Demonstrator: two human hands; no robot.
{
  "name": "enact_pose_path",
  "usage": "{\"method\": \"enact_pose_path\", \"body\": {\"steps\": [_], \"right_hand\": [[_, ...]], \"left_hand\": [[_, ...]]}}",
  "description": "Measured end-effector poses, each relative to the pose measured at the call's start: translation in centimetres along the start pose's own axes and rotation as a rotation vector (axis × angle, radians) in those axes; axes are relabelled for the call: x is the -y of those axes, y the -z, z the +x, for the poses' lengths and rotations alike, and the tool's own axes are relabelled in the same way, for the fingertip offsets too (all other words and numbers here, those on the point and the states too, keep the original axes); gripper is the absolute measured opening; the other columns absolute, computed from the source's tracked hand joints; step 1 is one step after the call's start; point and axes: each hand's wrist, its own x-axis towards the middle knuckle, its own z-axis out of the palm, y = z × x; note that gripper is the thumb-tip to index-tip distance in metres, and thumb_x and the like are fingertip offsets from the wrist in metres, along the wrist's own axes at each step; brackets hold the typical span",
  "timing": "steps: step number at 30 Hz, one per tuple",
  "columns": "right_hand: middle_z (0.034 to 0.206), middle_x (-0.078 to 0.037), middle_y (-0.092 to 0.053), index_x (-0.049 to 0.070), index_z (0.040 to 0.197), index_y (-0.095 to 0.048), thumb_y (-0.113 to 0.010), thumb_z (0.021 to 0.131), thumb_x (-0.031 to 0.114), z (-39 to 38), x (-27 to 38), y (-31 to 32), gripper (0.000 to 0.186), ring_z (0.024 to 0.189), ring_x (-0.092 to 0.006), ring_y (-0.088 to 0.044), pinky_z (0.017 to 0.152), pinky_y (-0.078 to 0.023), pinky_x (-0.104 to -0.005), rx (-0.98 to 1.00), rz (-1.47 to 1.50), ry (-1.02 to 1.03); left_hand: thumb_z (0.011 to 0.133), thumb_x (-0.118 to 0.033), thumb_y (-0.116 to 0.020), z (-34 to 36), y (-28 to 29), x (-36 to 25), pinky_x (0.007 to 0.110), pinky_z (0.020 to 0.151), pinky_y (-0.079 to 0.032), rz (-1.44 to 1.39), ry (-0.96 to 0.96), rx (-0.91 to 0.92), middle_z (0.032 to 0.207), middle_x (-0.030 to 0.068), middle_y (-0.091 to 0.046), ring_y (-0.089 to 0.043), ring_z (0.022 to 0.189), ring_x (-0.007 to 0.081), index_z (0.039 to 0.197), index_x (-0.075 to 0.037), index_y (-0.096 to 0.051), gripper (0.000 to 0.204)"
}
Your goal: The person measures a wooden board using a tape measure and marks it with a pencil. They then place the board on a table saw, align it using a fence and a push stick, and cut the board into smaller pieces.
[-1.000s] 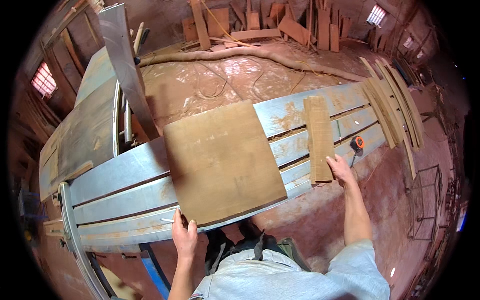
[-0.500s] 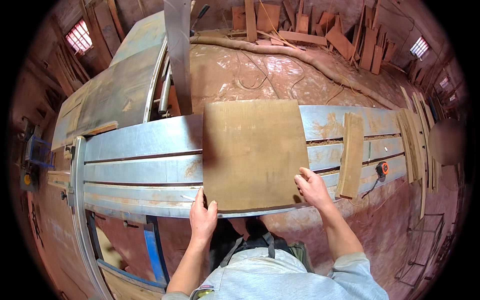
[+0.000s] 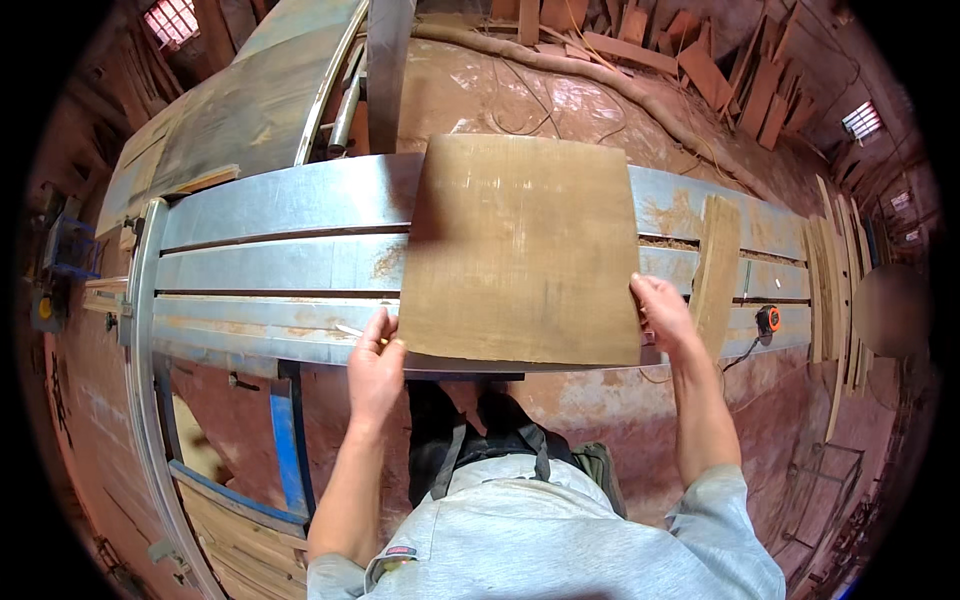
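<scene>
A square brown wooden panel point(image 3: 520, 245) lies over the slotted metal table bed point(image 3: 270, 195). My left hand point(image 3: 378, 355) grips the panel's lower left edge, with a thin white stick point(image 3: 348, 330) between its fingers. At the panel's right edge, my right hand point(image 3: 660, 310) has its fingers wrapped round the side. Just beyond that hand lies a narrow board point(image 3: 718, 260), and farther right a black and orange tape measure point(image 3: 769, 320) sits near the front edge.
Long wooden strips point(image 3: 824, 290) lie across the bed's right end. A metal guide rail point(image 3: 150, 270) crosses at left. Behind stand an upright metal member point(image 3: 388, 80) and a side table point(image 3: 230, 110). A thick hose point(image 3: 540, 55) and leaning planks point(image 3: 760, 95) are farther back.
My right hand left the narrow board and took hold of the panel's right edge. The panel now reaches closer to that board. The view has turned to face the bed squarely.
</scene>
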Motion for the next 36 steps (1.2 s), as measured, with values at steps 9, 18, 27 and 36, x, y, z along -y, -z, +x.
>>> {"method": "enact_pose_path", "body": {"steps": [9,18,27,36], "right_hand": [[0.125,-0.015,-0.067,0.000,0.132,-0.058,-0.058,0.104,0.039,-3.1,8.8,1.3,0.048,0.106,-0.0245,-0.069,0.089,-0.059,-0.0420,0.279,0.527,0.172],[0.069,-0.003,-0.066,0.009,0.100,-0.061,-0.063,0.102,0.037,-3.4,12.0,-0.8,0.028,0.042,-0.0131,-0.056,0.034,-0.045,-0.0263,0.323,0.756,0.118],[0.072,-0.006,-0.067,0.011,0.106,-0.059,-0.055,0.105,0.039,-8.2,14.1,-5.3,0.029,0.046,-0.0161,-0.060,0.038,-0.048,-0.0356,0.552,0.739,0.046],[0.088,-0.014,-0.071,-0.003,0.113,-0.063,-0.052,0.107,0.038,-12.3,6.7,-15.3,0.042,0.060,-0.0188,-0.067,0.054,-0.057,-0.0322,0.607,0.582,0.135]], "left_hand": [[0.098,0.000,-0.058,1.8,2.7,-7.5,0.027,0.086,-0.056,-0.397,-0.100,0.023,0.132,0.0197,-0.059,-0.066,0.105,0.0184,0.153,0.011,-0.031,0.063],[0.096,0.002,-0.059,4.8,4.8,-9.9,0.028,0.088,-0.057,-0.414,-0.143,-0.052,0.128,0.0153,-0.062,-0.065,0.104,0.0169,0.150,0.007,-0.039,0.058],[0.101,-0.013,-0.063,2.6,4.0,-8.4,0.035,0.091,-0.059,-1.030,-0.036,-0.237,0.116,0.0151,-0.066,-0.068,0.103,0.0243,0.125,0.002,-0.056,0.029],[0.102,-0.020,-0.062,-5.7,-2.0,-8.9,0.042,0.104,-0.051,-0.852,0.038,-0.123,0.132,0.0130,-0.063,-0.063,0.119,0.0271,0.139,0.002,-0.051,0.044]]}}
